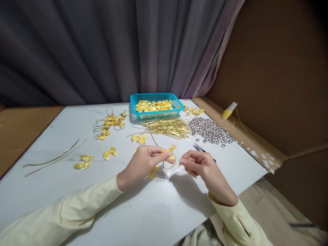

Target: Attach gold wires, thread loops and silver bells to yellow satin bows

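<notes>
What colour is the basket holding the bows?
The basket is bright turquoise blue, seen best in the head view.

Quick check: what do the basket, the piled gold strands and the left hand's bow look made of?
Basket: probably plastic, turquoise with a slight sheen; its walls look moulded into a grid of holes.
Piled gold strands: perhaps wire or metallic cord; shiny and mostly straight, though the core is unclear.
Held bow: likely satin ribbon, by its glossy yellow loops.

Bows (153, 106) in basket (159, 115), behind wires (167, 128); beads (211, 131) right.
</notes>
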`<state>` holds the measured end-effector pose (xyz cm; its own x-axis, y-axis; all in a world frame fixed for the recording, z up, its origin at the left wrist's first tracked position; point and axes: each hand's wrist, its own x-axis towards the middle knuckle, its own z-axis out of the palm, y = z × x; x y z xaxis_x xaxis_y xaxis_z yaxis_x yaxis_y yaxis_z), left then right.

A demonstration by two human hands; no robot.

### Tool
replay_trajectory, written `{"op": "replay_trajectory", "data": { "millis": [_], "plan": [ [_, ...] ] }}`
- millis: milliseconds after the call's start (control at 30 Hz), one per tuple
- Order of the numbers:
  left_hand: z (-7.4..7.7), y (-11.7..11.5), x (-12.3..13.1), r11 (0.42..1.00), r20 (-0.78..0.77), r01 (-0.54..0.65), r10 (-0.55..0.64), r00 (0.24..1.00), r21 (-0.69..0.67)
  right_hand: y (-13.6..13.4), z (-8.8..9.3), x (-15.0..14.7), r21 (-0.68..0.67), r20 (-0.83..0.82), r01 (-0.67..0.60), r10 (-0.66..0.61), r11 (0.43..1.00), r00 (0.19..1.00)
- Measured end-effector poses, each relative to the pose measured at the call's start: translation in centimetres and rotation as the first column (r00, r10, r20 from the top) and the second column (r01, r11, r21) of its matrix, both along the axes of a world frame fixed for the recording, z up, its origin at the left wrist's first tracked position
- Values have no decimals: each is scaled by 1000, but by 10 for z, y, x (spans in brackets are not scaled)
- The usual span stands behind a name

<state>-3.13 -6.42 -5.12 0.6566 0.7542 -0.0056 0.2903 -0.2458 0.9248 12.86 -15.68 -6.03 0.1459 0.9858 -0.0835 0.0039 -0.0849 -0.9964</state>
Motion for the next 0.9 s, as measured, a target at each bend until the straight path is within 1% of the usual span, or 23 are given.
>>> {"op": "replay_trajectory", "data": {
  "millis": [100, 267, 400, 433, 500, 567, 633, 700, 800, 900],
  "plan": [
    [-1, 2, 0, 998, 13, 26, -25, 1000, -64, -1, -1, 0, -15, 48, -28, 28, 1000, 998],
    [-4, 8, 0, 982, 44, 93, -87, 995, -167, 0, -4, 4, 6, 59, -7, 7, 1000, 998],
    [-4, 9, 1, 971, 85, 73, -55, 995, -227, 0, -8, 5, 38, 79, -43, 40, 998, 996],
    [-3, 8, 1, 970, 97, 56, -33, 995, -238, -1, -9, 4, 61, 117, -52, 45, 997, 992],
    [-2, 7, 2, 967, 128, 32, 1, 992, -254, -2, -11, 1, 121, 259, -55, 22, 991, 966],
    [-1, 5, 2, 963, 161, 21, 23, 987, -267, -4, -12, -4, 186, 431, -47, -38, 982, 902],
    [0, 4, 3, 957, 179, 18, 35, 983, -290, -5, -13, -10, 225, 541, -52, -81, 973, 837],
    [0, 3, 3, 949, 187, 7, 54, 981, -315, -5, -16, -16, 240, 579, -58, -95, 969, 810],
    [-1, 2, 3, 944, 189, -5, 71, 979, -329, -1, -22, -23, 244, 588, -57, -100, 968, 803],
    [-1, 1, 3, 943, 198, 23, 46, 979, -332, 2, -25, -27, 249, 600, -56, -108, 967, 793]
  ]
}}
